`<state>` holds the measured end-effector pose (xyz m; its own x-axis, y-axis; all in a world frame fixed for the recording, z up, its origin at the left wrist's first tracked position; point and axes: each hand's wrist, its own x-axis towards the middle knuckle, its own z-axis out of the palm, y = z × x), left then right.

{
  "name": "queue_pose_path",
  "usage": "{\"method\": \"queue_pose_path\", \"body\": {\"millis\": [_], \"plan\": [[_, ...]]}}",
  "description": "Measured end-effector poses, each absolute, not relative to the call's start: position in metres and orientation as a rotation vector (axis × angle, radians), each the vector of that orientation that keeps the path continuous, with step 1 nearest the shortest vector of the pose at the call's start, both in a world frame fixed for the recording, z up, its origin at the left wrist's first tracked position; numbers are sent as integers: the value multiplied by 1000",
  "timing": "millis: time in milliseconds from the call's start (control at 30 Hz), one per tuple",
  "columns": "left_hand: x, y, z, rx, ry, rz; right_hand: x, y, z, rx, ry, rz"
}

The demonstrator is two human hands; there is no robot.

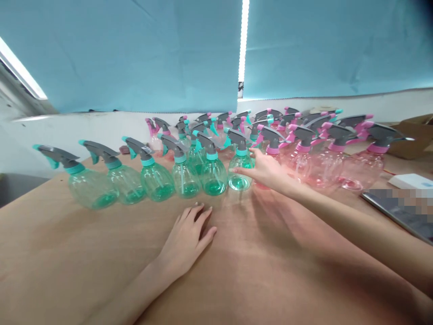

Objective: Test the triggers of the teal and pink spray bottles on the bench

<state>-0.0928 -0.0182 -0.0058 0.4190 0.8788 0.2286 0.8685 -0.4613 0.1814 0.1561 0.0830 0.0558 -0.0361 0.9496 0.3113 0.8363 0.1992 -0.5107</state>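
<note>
My right hand (269, 169) reaches in from the right and grips a clear green spray bottle (239, 181) by its side. The thumb lies across the bottle's front, and the other fingers go partly out of sight behind it. This bottle stands upright with a turquoise collar and a grey trigger head, at the right end of a front row of green spray bottles (157, 183). Palm down on the table, my left hand (184, 239) has its fingers spread and holds nothing. It lies just in front of the green spray bottle (214, 178) beside the gripped one.
Pink spray bottles (324, 167) continue the row to the right, with more bottles crowded behind. On the wooden table (230, 280), a dark flat device (389, 207) and a white box (411, 181) lie at the right. A cardboard box (412, 137) stands behind them.
</note>
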Motion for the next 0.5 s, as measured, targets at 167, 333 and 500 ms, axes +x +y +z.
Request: {"method": "queue_pose_path", "body": {"millis": [167,333,500], "plan": [[-92,-18,-4,2603,1603,461,154,93,47,-1664,-1924,210],[-92,-18,-3,2609,1590,473,154,91,46,-1692,-1952,160],[-93,-18,-2,2601,1581,510,156,82,48,-1715,-1980,134]]}}
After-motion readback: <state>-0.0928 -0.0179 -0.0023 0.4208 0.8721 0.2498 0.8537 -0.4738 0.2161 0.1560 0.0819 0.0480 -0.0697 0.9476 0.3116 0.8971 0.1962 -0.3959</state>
